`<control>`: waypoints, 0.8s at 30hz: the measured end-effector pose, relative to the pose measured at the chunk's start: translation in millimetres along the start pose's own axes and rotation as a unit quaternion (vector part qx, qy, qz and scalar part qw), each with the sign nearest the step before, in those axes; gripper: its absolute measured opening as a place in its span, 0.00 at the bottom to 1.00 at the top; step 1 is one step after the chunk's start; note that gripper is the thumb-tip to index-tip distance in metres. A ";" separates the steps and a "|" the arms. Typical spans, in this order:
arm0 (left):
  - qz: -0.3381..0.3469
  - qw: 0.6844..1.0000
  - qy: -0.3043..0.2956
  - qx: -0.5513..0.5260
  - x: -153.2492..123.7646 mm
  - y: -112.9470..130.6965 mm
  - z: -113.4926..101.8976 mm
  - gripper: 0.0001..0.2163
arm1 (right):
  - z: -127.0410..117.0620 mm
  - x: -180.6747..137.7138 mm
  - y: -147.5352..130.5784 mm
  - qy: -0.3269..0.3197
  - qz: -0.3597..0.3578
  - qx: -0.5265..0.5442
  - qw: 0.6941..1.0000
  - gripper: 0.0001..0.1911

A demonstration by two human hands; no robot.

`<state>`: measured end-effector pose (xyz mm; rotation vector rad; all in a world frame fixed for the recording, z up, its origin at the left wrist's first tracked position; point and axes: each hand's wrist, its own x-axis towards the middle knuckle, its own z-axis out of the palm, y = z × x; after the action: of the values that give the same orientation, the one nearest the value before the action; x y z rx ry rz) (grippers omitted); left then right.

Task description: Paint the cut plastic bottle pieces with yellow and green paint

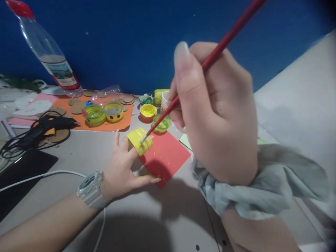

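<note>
My right hand (215,115) pinches a red paintbrush (168,109), its tip touching a ribbed, yellow-painted piece of plastic (139,140). That piece, which looks cut from a bottle, sits over the fingers of my left hand (123,168); the thumb is stretched away from it with yellow paint on it. Under the piece lies a red sheet of paper (168,157) with small yellow specks. Just behind are an orange cup of yellow paint (148,112) and a green-rimmed clear ring (161,123). How the fingers sit inside the piece is partly hidden.
At the back left a clear bottle (56,66) with a red cap stands against the blue wall. Two decorated rings (94,115) rest on orange paper (70,105). A black glue gun (55,122), a white cable (63,171) and a dark flat device (28,178) lie left.
</note>
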<state>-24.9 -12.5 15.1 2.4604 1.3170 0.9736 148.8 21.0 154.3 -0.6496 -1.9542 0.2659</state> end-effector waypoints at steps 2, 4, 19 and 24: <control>-0.002 1.000 -0.003 -0.015 0.3 -1.7 -0.9 0.36 | -0.9 -1.4 1.7 0.027 -0.004 -0.049 0.998 0.10; -0.004 1.000 -0.003 -0.022 1.0 -2.9 -1.1 0.36 | -1.9 -2.8 2.2 0.025 -0.009 -0.082 0.996 0.11; -0.025 0.997 -0.003 -0.076 8.6 -0.7 -0.9 0.34 | 1.6 4.8 9.3 0.008 0.012 0.012 1.000 0.13; -0.051 0.991 0.004 -0.124 5.1 0.7 -3.0 0.34 | -0.3 6.1 8.3 0.021 0.059 -0.048 0.997 0.15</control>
<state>-24.3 -9.3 20.1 2.1858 1.2287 1.0528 149.7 31.2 155.3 -0.8293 -1.8993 0.2293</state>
